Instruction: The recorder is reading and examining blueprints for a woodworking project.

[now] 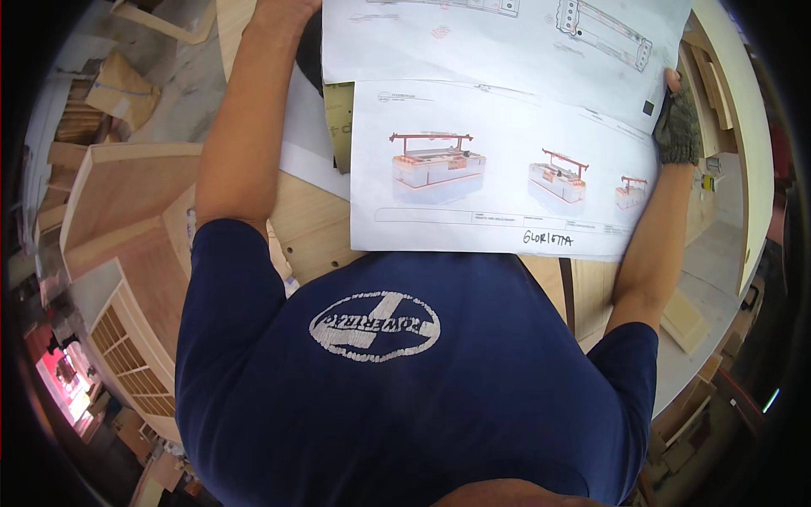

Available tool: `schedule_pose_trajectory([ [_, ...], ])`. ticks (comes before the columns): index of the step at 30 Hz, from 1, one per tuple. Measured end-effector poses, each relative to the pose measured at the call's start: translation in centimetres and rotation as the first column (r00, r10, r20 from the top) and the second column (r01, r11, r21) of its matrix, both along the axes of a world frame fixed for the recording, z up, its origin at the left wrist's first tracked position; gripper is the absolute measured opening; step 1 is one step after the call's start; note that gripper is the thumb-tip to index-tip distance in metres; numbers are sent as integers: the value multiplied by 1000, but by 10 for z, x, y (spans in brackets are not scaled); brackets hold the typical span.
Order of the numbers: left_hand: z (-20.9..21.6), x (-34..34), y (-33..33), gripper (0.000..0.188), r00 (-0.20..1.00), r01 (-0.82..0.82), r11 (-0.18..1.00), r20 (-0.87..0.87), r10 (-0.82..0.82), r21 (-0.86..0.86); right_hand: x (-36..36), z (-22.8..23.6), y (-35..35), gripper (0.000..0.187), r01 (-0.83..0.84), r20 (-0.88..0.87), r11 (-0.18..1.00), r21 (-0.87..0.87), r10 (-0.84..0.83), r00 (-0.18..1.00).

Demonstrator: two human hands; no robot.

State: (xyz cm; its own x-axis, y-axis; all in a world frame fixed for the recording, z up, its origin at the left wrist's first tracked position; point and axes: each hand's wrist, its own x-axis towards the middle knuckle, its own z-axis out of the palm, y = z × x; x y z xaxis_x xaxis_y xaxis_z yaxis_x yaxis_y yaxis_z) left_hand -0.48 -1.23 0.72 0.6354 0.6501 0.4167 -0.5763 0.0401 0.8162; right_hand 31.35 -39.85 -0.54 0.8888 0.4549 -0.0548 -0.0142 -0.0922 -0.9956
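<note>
Two white drawing sheets are spread before my chest. The upper sheet (498, 46) carries line drawings and overlaps the lower sheet (507, 182), which has coloured pictures of a counter-like unit with a red frame. At the right edge my right hand (678, 125), in a dark fingerless glove, grips the paper with its thumb on top. My left hand (291, 7) reaches the top of the view by the upper sheet's left corner; its fingers are cut off. Behind the sheets, an olive piece resembling sandpaper backing (340, 127) and a dark rounded thing (310, 51) stick out.
Below the papers lies a light wooden board (317, 224). To the left stand an open plywood box (135, 182) and a slatted wooden panel (131, 351), with a brown paper bag (124, 89) beyond. A curved pale panel (756, 160) rises on the right, near a small board (686, 321).
</note>
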Motion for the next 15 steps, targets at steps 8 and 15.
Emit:
schedule_pose_trajectory([
  [8, -1, 2, -2, 16, 998, 46, 997, 51, -43, -66, 3, 1, -2, 46, 10, -2, 1000, -1, -10, 1000],
  [15, 2, 0, -3, 16, 1000, 17, 996, 6, -17, -83, -4, 7, -1, 48, 11, 28, 1000, 10, -11, 1000],
])
